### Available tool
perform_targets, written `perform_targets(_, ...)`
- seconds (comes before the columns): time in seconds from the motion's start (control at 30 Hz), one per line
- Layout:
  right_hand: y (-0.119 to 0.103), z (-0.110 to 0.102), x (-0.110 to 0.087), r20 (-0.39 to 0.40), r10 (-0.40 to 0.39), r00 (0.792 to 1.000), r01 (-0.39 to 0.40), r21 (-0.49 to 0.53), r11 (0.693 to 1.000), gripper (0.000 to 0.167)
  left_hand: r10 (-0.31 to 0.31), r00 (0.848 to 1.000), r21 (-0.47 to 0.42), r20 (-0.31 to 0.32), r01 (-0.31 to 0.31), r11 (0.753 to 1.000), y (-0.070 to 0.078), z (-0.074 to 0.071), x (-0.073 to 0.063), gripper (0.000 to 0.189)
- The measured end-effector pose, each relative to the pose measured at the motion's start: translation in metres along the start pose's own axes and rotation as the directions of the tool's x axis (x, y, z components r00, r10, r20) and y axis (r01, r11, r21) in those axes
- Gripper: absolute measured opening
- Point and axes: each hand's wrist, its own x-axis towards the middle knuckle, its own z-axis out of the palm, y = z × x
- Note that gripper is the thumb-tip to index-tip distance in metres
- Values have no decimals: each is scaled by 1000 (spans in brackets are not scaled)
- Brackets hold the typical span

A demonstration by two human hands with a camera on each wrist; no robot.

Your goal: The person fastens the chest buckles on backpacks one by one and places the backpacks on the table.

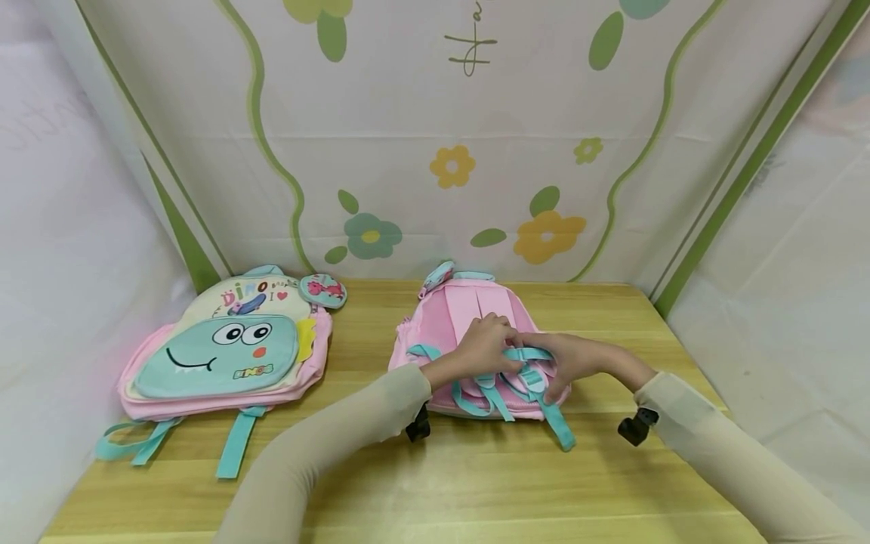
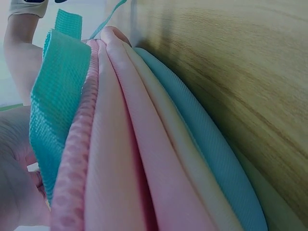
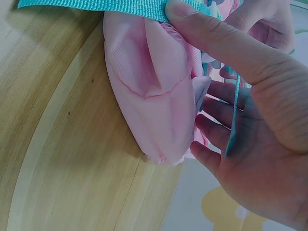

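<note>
A pink backpack lies on its front on the table, its back panel and teal straps facing up. My left hand reaches over the panel, its bent fingers pinching teal webbing beside the strap buckle. At the bag's right edge, my right hand holds the teal shoulder strap between thumb and fingers. In the right wrist view, the thumb of the right hand rests on a teal strap tail, and a thin strap crosses the palm. The left wrist view shows the bag's layered side; the left fingertips are mostly hidden there.
To the left lies a larger dinosaur backpack, face up, with teal straps trailing toward the front. A round charm hangs at its upper right. The wooden table meets a flower-print cloth backdrop behind and white cloth at both sides.
</note>
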Motion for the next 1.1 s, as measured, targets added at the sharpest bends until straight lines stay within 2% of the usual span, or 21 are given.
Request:
perform_targets(0.83,-1,-1,0,25,-7,1000,6,43,999,117,6,1000,-61,-26,-7,998,-2,-16,-11,24)
perform_targets(1.1,-1,0,0,30,24,999,-26,39,999,121,7,999,-92,-39,-11,996,-4,-19,-13,23)
